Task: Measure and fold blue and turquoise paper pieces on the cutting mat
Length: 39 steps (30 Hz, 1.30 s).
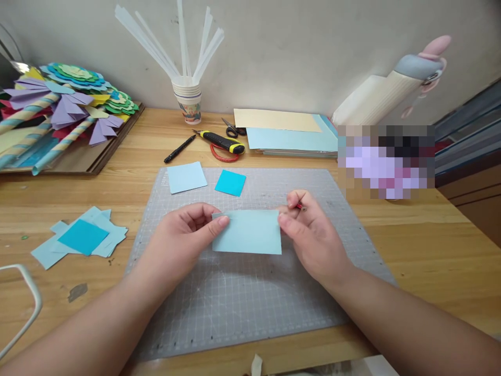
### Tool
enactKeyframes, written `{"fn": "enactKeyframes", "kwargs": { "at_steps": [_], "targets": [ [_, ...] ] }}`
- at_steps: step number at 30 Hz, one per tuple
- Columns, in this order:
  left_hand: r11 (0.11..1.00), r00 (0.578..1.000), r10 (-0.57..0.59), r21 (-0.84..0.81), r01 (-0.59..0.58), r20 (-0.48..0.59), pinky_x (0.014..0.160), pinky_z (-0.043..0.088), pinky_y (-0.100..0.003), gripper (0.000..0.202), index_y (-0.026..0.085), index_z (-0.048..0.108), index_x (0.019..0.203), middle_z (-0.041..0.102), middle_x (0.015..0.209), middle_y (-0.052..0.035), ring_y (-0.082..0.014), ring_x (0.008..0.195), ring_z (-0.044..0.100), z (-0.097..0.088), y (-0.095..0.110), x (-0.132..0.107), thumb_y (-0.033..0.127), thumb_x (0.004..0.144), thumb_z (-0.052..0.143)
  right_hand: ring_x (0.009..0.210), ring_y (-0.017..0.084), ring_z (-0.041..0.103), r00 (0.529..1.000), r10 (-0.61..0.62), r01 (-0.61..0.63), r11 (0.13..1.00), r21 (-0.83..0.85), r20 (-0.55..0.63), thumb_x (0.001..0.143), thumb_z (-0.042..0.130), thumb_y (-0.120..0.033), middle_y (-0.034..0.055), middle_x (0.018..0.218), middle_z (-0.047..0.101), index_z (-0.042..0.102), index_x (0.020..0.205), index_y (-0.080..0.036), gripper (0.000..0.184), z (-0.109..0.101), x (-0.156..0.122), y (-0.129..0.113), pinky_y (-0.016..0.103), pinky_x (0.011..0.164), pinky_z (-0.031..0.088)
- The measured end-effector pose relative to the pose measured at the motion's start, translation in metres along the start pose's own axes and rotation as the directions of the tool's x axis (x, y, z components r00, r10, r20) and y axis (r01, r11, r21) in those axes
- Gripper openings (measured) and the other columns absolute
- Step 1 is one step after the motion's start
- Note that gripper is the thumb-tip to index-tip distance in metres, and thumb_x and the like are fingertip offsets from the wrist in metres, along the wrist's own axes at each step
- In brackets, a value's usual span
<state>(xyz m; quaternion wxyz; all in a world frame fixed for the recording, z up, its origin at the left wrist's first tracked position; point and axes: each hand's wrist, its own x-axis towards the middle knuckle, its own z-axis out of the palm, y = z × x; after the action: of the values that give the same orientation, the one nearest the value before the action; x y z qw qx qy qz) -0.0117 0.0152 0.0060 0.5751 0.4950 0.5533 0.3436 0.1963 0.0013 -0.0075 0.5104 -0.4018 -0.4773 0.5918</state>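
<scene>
A pale blue paper rectangle [248, 232] lies folded over the grey cutting mat [242, 297]. My left hand [183, 237] pinches its left edge between thumb and fingers. At the paper's right edge, my right hand [307, 230] grips it with fingers closed, and a small red-tipped object pokes out behind those fingers. Farther back on the mat lie a pale blue square [186, 177] and a smaller bright turquoise square [230, 183].
Paper scraps [80, 237] lie left of the mat. Behind it are a black pen [179, 149], a yellow-black utility knife [221, 141], scissors [233, 129], a paper stack [289, 136], a cup of white strips [188, 99], and paper flowers [62, 109] at far left.
</scene>
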Motion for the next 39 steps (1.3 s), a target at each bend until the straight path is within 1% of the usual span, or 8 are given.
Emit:
{"fn": "enactKeyframes", "kwargs": {
  "at_steps": [3,6,11,13,19,29,35,39],
  "targets": [
    [1.000,1.000,-0.001,0.011,0.001,-0.026,0.051,0.034,-0.017,0.036,0.018,0.062,0.075,0.052,0.064,0.0047,-0.0070,0.056,0.044,-0.0005,0.0001,0.0012,0.052,0.068,0.074,0.051,0.009,0.041,0.998,0.062,-0.062,0.997,-0.038,0.007,0.086,0.060,-0.021,-0.0100,0.060,0.031,0.033,0.083,-0.027,0.028,0.0016,-0.0003,0.0001,0.023,0.049,0.042],
    [0.999,0.998,-0.042,0.032,0.043,-0.043,0.051,0.034,-0.018,0.038,0.017,0.063,0.072,0.054,0.064,0.0036,-0.0072,0.056,0.044,-0.0015,-0.0003,0.0008,0.053,0.067,0.074,0.052,0.010,0.042,0.996,0.087,-0.088,0.996,-0.033,-0.025,0.085,0.061,-0.023,-0.0098,0.061,0.028,0.032,0.082,-0.027,0.029,0.0034,-0.0006,-0.0005,0.025,0.049,0.047],
    [0.993,0.992,-0.093,0.062,0.099,-0.085,0.049,0.034,-0.018,0.039,0.017,0.065,0.070,0.056,0.061,0.0035,-0.0072,0.053,0.043,-0.0027,0.0000,-0.0007,0.054,0.064,0.076,0.052,0.007,0.033,0.994,0.109,-0.110,0.993,-0.031,-0.021,0.085,0.059,-0.019,-0.0099,0.061,0.027,0.032,0.082,-0.026,0.028,0.0012,-0.0015,0.0003,0.019,0.048,0.035],
    [0.993,0.990,-0.090,0.065,0.097,-0.107,0.048,0.033,-0.018,0.039,0.017,0.065,0.071,0.055,0.060,0.0040,-0.0066,0.052,0.042,-0.0028,0.0006,-0.0006,0.055,0.064,0.075,0.052,0.007,0.034,0.991,0.133,-0.133,0.991,-0.023,-0.003,0.086,0.056,-0.019,-0.0102,0.060,0.027,0.032,0.083,-0.025,0.026,-0.0009,-0.0014,0.0020,0.020,0.050,0.032],
    [0.995,0.989,-0.079,0.057,0.087,-0.122,0.048,0.032,-0.016,0.039,0.018,0.066,0.072,0.055,0.062,0.0043,-0.0060,0.053,0.042,-0.0032,0.0006,0.0006,0.054,0.064,0.076,0.056,0.009,0.041,0.987,0.156,-0.157,0.988,0.018,0.026,0.090,0.055,-0.021,-0.0109,0.057,0.033,0.032,0.084,-0.025,0.024,-0.0018,0.0005,0.0049,0.024,0.059,0.040],
    [0.994,0.996,-0.042,0.100,0.050,-0.084,0.050,0.034,-0.018,0.037,0.018,0.064,0.071,0.057,0.064,0.0035,-0.0077,0.055,0.045,-0.0019,0.0009,-0.0012,0.053,0.066,0.075,0.053,0.009,0.032,0.990,0.138,-0.139,0.990,-0.038,-0.033,0.086,0.060,-0.024,-0.0104,0.058,0.029,0.033,0.082,-0.026,0.027,-0.0029,0.0004,0.0028,0.023,0.051,0.033],
    [0.987,0.997,-0.021,0.158,0.033,-0.080,0.051,0.036,-0.019,0.034,0.019,0.065,0.072,0.058,0.065,0.0033,-0.0086,0.056,0.047,-0.0010,0.0021,-0.0018,0.052,0.069,0.072,0.053,0.011,0.043,0.991,0.111,-0.117,0.990,-0.083,-0.071,0.088,0.056,-0.028,-0.0086,0.058,0.039,0.031,0.079,-0.026,0.026,-0.0022,0.0021,-0.0016,0.027,0.054,0.042],
    [0.987,0.998,-0.024,0.157,0.033,-0.057,0.050,0.035,-0.020,0.035,0.017,0.064,0.070,0.057,0.064,0.0029,-0.0088,0.055,0.045,-0.0009,0.0018,-0.0019,0.051,0.069,0.072,0.054,0.011,0.043,0.994,0.110,-0.112,0.992,-0.061,-0.028,0.086,0.058,-0.029,-0.0083,0.060,0.042,0.029,0.080,-0.026,0.030,-0.0004,0.0019,-0.0014,0.025,0.052,0.039]
  ]
}}
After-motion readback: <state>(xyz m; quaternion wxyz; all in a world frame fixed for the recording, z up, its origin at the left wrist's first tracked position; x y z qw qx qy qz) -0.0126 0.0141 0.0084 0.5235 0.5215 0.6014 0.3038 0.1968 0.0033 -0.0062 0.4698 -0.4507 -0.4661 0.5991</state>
